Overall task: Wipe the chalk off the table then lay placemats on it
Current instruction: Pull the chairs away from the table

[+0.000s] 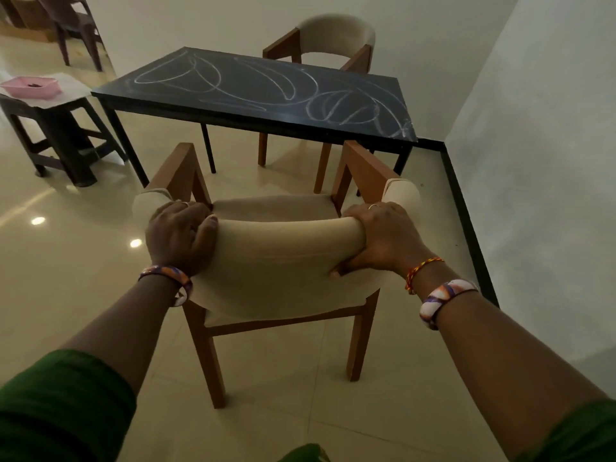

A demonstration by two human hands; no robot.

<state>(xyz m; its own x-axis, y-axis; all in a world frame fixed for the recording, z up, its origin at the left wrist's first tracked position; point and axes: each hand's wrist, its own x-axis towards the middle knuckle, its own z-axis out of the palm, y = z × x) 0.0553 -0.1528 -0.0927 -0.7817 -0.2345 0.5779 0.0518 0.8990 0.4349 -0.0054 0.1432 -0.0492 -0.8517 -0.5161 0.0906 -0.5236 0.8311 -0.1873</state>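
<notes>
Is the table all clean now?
No, white chalk scribbles cover the black table, and both hands, left and right, grip a chair instead.

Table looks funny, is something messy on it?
Yes. White chalk scribbles loop all across the black table, heaviest at its right end. Both hands, left and right, grip a beige chair standing apart from it.

Both hands grip the curved beige back of a wooden armchair [276, 261]: the left hand [180, 235] at its nine o'clock end, the right hand [380, 238] at three o'clock. Beyond it, toward twelve o'clock, stands the black table [253, 108], its top covered in looping chalk marks [333, 98]. A second armchair [333, 38] sits behind the table. At ten o'clock, a pink tray [31, 86] rests on a dark stool [63, 141].
</notes>
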